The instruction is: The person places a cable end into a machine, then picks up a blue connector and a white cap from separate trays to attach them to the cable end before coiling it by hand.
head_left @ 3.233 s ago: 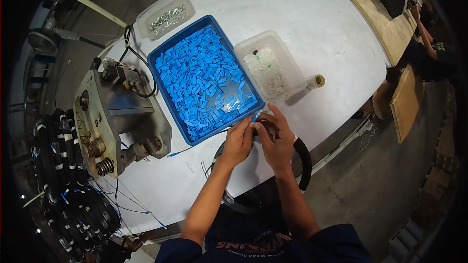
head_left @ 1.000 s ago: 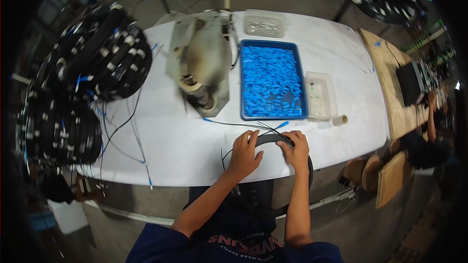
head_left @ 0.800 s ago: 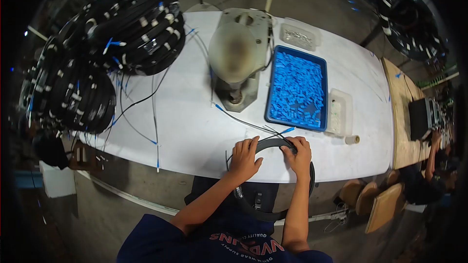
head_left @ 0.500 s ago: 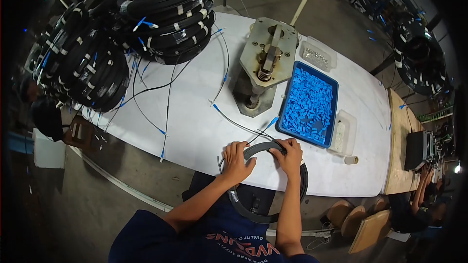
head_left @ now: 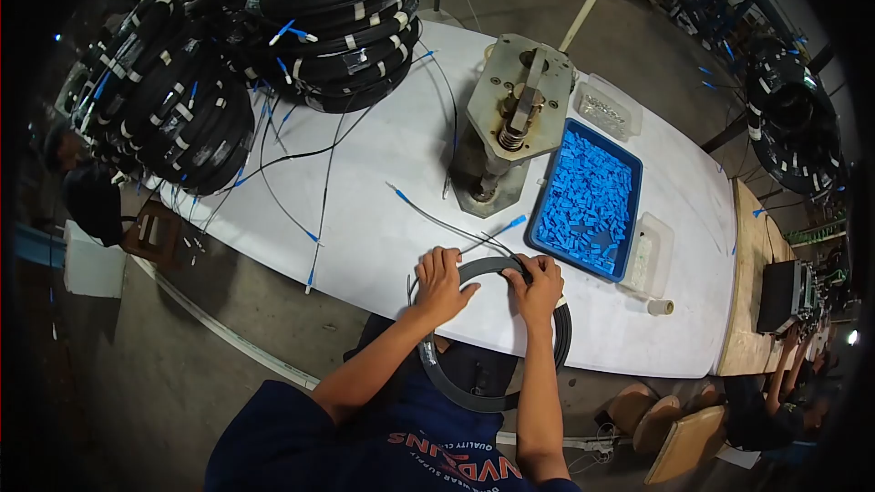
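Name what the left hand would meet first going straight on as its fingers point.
Probably the cable on the table, just ahead of the left hand, though depth is unclear.

A dull grey concrete floor (head_left: 210, 287) spreads around a long white-topped table (head_left: 383, 237), with a plain wooden bench (head_left: 743, 260) beyond its right end, round wooden discs (head_left: 654, 424) low beside it, and a small bright lamp (head_left: 853, 337) glowing near the dark right edge.

The left hand (head_left: 441, 290) partly hides a round black cable coil (head_left: 486, 267). Beyond that hand, the top edge crops stacked white-taped black coils (head_left: 360, 14).
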Demonstrator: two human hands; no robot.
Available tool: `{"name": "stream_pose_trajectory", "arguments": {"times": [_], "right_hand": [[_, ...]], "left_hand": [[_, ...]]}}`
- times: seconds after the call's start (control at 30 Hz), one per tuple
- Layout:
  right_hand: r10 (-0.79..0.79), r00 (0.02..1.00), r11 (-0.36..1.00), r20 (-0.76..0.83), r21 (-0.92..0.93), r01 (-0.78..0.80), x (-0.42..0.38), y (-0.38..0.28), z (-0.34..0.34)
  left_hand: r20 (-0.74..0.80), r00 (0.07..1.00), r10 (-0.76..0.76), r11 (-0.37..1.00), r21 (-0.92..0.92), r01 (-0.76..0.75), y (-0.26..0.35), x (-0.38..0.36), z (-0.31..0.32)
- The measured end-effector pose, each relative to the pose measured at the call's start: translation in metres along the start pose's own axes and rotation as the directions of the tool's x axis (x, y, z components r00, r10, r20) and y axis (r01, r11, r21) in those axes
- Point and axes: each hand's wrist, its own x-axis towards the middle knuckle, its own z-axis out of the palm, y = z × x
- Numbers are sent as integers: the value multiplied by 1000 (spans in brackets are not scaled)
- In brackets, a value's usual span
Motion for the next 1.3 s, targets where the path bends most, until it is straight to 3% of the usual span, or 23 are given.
{"name": "stream_pose_trajectory", "arguments": {"times": [0.37,0.43,0.57,0.63,0.67,0.7,0.77,0.8,0.93,1.03,1.07,1.1,1.17,1.2,1.27,1.3], "right_hand": [[127,991,989,-43,-72,-130,5,-33,33],[144,989,988,-38,-47,-145,2,-35,31],[147,989,989,12,-5,-147,6,-29,24],[103,994,994,27,27,-104,11,-24,23],[69,997,997,-19,46,-68,11,-24,24],[66,998,997,-13,47,-65,10,-23,25],[48,997,998,-59,44,-46,11,-23,30],[26,995,999,-95,38,-23,9,-25,30],[10,990,1000,-143,3,-10,6,-33,31],[-11,986,999,-169,-43,3,5,-34,32],[-16,984,999,-176,-32,11,5,-34,32],[-22,983,1000,-182,-22,18,5,-33,32],[-19,982,1000,-186,16,22,6,-33,32],[-18,982,998,-189,53,29,6,-33,31],[-18,978,996,-207,82,36,7,-32,31],[-20,974,993,-225,111,46,6,-32,30]], "left_hand": [[-98,993,71,995,76,-64,-52,65,-31],[-72,995,62,994,90,-55,-54,67,-33],[-165,986,13,998,69,-1,-53,68,-39],[-458,860,-226,971,-34,237,-55,73,-45],[-486,819,-306,945,-46,325,-67,75,-43],[-487,816,-311,942,-45,332,-76,79,-40],[-420,635,-648,761,-322,563,-91,91,-40],[-320,599,-734,679,-357,642,-94,96,-44],[-258,623,-738,674,-327,663,-91,100,-40],[-367,769,-523,845,-108,524,-76,84,-32],[-406,813,-418,906,-113,408,-68,72,-29],[-403,815,-416,906,-113,407,-55,58,-31],[-241,955,-170,975,98,199,-33,32,-37],[-238,957,-169,976,99,196,-31,22,-40],[-11,995,98,980,176,-94,-33,7,-47],[-8,995,98,980,175,-95,-37,8,-45]]}}
